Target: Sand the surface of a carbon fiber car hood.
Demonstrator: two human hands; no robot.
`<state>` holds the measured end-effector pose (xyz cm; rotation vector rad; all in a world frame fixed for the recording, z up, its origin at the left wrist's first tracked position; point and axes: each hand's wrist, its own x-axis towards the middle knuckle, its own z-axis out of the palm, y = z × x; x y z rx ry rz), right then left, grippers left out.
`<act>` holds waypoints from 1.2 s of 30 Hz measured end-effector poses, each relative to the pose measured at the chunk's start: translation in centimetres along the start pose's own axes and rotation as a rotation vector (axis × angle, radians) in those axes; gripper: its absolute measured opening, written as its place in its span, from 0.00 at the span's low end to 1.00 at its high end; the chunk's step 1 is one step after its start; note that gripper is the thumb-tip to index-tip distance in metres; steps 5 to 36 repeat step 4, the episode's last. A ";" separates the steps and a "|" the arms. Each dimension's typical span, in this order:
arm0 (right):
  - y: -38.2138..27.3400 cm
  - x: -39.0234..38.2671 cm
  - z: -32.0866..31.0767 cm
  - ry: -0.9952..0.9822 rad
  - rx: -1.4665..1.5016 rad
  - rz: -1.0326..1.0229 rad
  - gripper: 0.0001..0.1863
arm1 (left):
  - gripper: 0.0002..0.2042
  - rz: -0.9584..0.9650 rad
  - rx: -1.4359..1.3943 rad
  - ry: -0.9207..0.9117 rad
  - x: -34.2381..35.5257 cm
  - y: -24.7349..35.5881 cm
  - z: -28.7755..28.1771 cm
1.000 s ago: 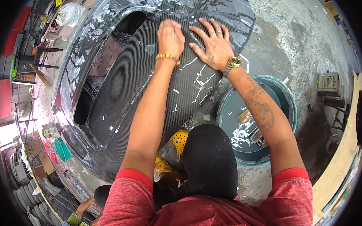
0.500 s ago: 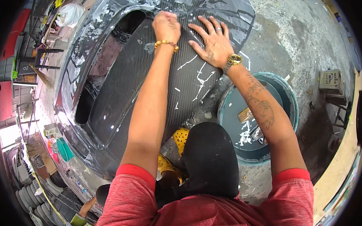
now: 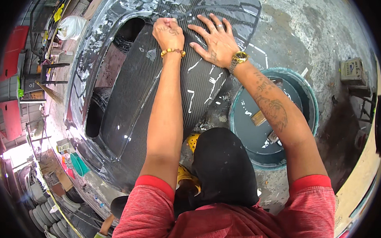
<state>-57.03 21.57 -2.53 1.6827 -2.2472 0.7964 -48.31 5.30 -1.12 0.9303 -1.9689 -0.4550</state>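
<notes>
A large black woven-fibre panel [image 3: 136, 100] with a long oval opening lies before me, wet and glossy. My left hand [image 3: 167, 32] is curled at the far end of the raised centre strip, fingers pressed down on the weave; I cannot tell if it pinches anything. A bead bracelet sits on that wrist. My right hand [image 3: 216, 40] lies flat beside it, fingers spread on the panel, with a ring and a gold watch. Both arms reach forward from red sleeves.
A round teal basin [image 3: 302, 95] with a brush [image 3: 258, 118] inside stands on the stained concrete at the right. A white bag [image 3: 70, 26], red cabinets [image 3: 12, 54], a broom and stacked tyres [image 3: 40, 206] crowd the left side. A small crate [image 3: 352, 70] sits far right.
My left hand has slid farther up the panel and curled from flat into a closed press. The right hand stays flat in nearly the same spot.
</notes>
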 end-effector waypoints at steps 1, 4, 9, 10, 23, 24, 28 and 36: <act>0.0 0.0 0.0 -0.018 -0.001 0.006 0.32 | 0.04 -0.020 -0.036 -0.001 -0.5 0.0 0.0; -0.1 0.1 0.1 -0.056 -0.002 0.033 0.34 | 0.04 -0.106 -0.050 -0.096 -1.1 -0.3 -0.7; -0.1 0.1 0.1 -0.056 -0.002 0.033 0.34 | 0.04 -0.106 -0.050 -0.096 -1.1 -0.3 -0.7; -0.1 0.1 0.1 -0.056 -0.002 0.033 0.34 | 0.04 -0.106 -0.050 -0.096 -1.1 -0.3 -0.7; -0.1 0.1 0.1 -0.056 -0.002 0.033 0.34 | 0.04 -0.106 -0.050 -0.096 -1.1 -0.3 -0.7; -0.1 0.1 0.1 -0.056 -0.002 0.033 0.34 | 0.04 -0.106 -0.050 -0.096 -1.1 -0.3 -0.7; -0.1 0.1 0.1 -0.056 -0.002 0.033 0.34 | 0.04 -0.106 -0.050 -0.096 -1.1 -0.3 -0.7; -0.1 0.1 0.1 -0.056 -0.002 0.033 0.34 | 0.04 -0.106 -0.050 -0.096 -1.1 -0.3 -0.7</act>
